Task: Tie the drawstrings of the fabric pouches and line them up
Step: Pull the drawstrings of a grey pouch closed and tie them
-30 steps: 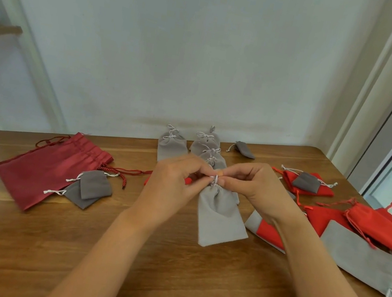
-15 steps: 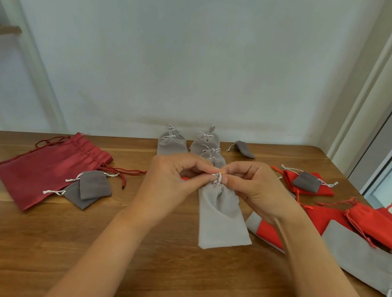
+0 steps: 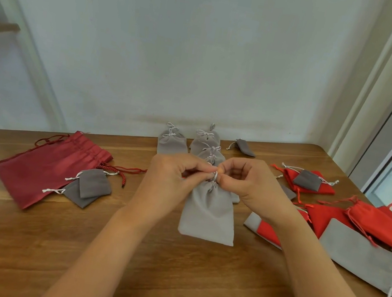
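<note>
One drawstring (image 3: pixel 214 176) between left hand (image 3: pixel 171 183), right hand (image 3: pixel 248 184)

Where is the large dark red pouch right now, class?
In the head view, the large dark red pouch lies flat on the left of the table, two small grey pouches overlapping its right edge.

Your light grey pouch (image 3: pixel 208 212), neck gathered, body flat toward you, its white drawstring (image 3: pixel 214 176) pinched by your left hand (image 3: pixel 171 180) and right hand (image 3: pixel 248 183), tied grey pouches (image 3: pixel 172 142) lined up just behind
</note>
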Available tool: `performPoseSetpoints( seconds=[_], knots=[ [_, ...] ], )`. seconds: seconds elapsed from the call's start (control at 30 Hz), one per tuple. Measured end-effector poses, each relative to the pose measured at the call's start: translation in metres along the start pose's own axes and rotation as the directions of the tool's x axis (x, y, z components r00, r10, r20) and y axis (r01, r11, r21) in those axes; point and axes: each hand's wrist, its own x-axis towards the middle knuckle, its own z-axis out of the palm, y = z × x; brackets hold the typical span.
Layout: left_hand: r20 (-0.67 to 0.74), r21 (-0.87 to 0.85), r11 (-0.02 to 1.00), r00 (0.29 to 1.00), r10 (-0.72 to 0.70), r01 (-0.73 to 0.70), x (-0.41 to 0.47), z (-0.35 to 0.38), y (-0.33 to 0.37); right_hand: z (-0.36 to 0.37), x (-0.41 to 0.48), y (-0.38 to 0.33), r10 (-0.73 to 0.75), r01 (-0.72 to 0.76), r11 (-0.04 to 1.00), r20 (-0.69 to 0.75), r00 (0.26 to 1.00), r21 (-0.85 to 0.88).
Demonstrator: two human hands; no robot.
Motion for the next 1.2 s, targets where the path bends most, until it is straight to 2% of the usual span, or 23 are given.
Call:
performPoseSetpoints(
  seconds=[0.1, 0.23, 0.43, 0.53, 0.63, 0.7, 0.8, 1.03, 1.13, 1.2],
  knots=[
    [-0.030, 0.105, 0.994, 0.999, 0.029, -0.026, 0.000, 0.003, -0.001, 0.002, 0.001, 0.000, -0.010, 0.008, 0.994, -0.019, 1.000, -0.111],
    [-0.085, 0.189, 0.982, 0.996, 0.008, 0.008, 0.000, 0.005, -0.004, -0.003, 0.002, 0.006, -0.026, 0.001, 0.956, -0.081, 0.996, -0.294],
    [-0.004, 0.232, 0.973, 1.000, -0.021, 0.021, -0.004, 0.014, -0.001, -0.007, 0.002, 0.007, -0.082, 0.000, 0.878, -0.149, 0.985, -0.478],
    [-0.023, 0.135, 0.989, 0.998, -0.054, 0.057, -0.005, 0.012, 0.006, -0.007, 0.001, 0.004, -0.115, 0.026, 0.915, -0.199, 0.973, -0.403],
    [-0.042, 0.070, 0.994, 0.996, -0.085, 0.088, -0.004, 0.009, 0.011, -0.007, 0.001, -0.002, -0.109, 0.096, 0.993, -0.218, 0.970, -0.072],
    [-0.042, 0.037, 0.993, 0.993, -0.114, 0.116, -0.003, 0.007, 0.011, -0.004, 0.000, -0.006, -0.124, 0.146, 0.986, -0.237, 0.963, 0.077],
    [-0.024, 0.005, 0.989, 0.989, -0.147, 0.147, -0.002, 0.005, 0.010, 0.002, 0.000, -0.007, -0.160, 0.211, 0.967, -0.301, 0.940, 0.146],
    [0.073, -0.236, 0.942, 0.970, -0.230, 0.241, 0.002, 0.007, 0.004, 0.004, 0.003, -0.003, -0.189, 0.232, 0.966, -0.306, 0.933, 0.112],
    [0.105, -0.211, 0.946, 0.968, -0.227, 0.245, 0.000, 0.009, 0.003, 0.005, 0.002, -0.003, -0.177, 0.197, 0.980, -0.319, 0.931, 0.031],
    [0.110, -0.155, 0.960, 0.970, -0.218, 0.234, -0.001, 0.013, 0.003, 0.005, 0.000, -0.002, -0.188, 0.154, 0.980, -0.323, 0.928, -0.126]
  ],
)
